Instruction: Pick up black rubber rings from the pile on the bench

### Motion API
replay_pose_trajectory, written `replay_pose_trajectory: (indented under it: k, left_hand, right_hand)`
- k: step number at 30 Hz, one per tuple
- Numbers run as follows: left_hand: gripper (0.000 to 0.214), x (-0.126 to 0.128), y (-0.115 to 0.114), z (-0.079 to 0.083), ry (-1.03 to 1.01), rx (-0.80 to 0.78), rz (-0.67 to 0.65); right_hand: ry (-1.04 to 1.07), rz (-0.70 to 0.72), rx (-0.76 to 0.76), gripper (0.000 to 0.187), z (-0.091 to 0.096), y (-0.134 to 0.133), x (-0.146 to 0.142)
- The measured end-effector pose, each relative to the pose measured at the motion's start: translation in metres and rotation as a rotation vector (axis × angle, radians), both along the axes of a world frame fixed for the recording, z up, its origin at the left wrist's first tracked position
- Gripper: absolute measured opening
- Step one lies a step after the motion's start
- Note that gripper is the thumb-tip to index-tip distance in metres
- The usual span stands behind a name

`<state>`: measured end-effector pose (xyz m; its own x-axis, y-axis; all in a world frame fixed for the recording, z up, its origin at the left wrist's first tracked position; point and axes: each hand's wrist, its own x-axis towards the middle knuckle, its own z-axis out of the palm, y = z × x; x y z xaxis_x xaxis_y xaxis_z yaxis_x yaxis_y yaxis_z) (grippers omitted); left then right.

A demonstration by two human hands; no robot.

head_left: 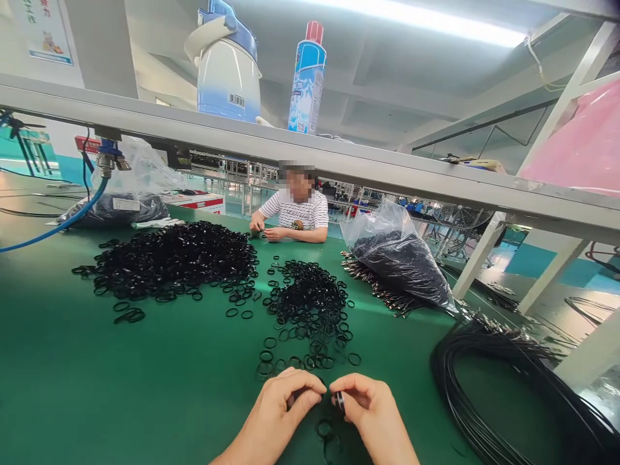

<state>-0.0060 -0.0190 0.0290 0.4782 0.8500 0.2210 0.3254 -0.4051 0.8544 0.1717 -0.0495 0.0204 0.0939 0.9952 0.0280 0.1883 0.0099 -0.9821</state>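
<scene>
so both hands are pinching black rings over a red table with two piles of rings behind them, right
Not quite: the table is green, not red, as the head view shows. The left hand and right hand do pinch black rings, with two piles behind.

left hand (283, 403): low centre of view, palm down, fingers curled in, thumb and forefinger pinched together at the tips
right hand (371, 403): just beside the left, knuckles up, thumb and forefinger closed in a pinch on something small and dark
gap between hands: fingertips nearly touching, pointed at each other
left forearm: comes in from bottom edge, angled up and right, bare
right forearm: comes in from bottom edge, angled up and left, bare
wrists: both roughly straight, mirrored
</scene>
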Motion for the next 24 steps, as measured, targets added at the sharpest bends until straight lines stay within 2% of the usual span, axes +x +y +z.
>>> replay_pose_trajectory:
  k: [4,10,13,16,19,24]
  left_hand:
    - [0.025,0.004,-0.003,0.001,-0.036,-0.144,-0.006]
    - [0.018,0.007,0.001,-0.003,-0.054,-0.162,0.046]
    - [0.02,0.007,0.009,-0.007,-0.24,-0.283,0.044]
    - [0.021,0.006,0.018,-0.009,-0.493,-0.524,0.002]
    - [0.024,0.004,0.021,-0.01,-0.633,-0.663,-0.038]
    - [0.026,0.003,0.017,-0.01,-0.683,-0.674,-0.075]
  right_hand:
    - [-0.212,-0.042,0.07,0.017,0.002,-0.003,-0.009]
    - [-0.345,-0.141,0.14,0.021,-0.003,-0.007,-0.023]
    - [-0.285,-0.229,0.129,0.023,-0.008,-0.005,-0.01]
    - [-0.287,-0.327,0.124,0.029,-0.012,-0.001,0.008]
    - [-0.417,-0.258,0.222,0.032,-0.011,-0.001,0.013]
    - [-0.444,-0.076,0.29,0.023,0.002,-0.006,-0.009]
